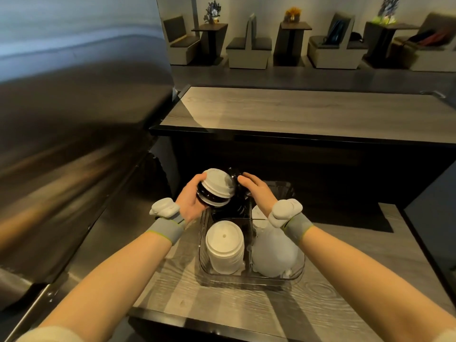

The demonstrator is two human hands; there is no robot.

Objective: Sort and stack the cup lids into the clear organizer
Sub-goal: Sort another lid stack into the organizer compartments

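A clear organizer [249, 280] with compartments stands on a wood-grain counter. Its near-left compartment holds a stack of white lids [225, 248]. The near-right one holds translucent dome lids [274, 253]. Black lids [232, 208] fill the far-left compartment. My left hand [190, 201] holds a tilted stack of lids [215, 191], white on top and black beneath, above that far-left compartment. My right hand [256, 190] grips a black lid [235, 177] just right of that stack, above the organizer's far side.
The counter [345, 267] extends right of the organizer. A higher wood-grain ledge [308, 109] runs behind it. A steel surface [74, 144] rises close on the left. Booth seats and small tables line the far wall.
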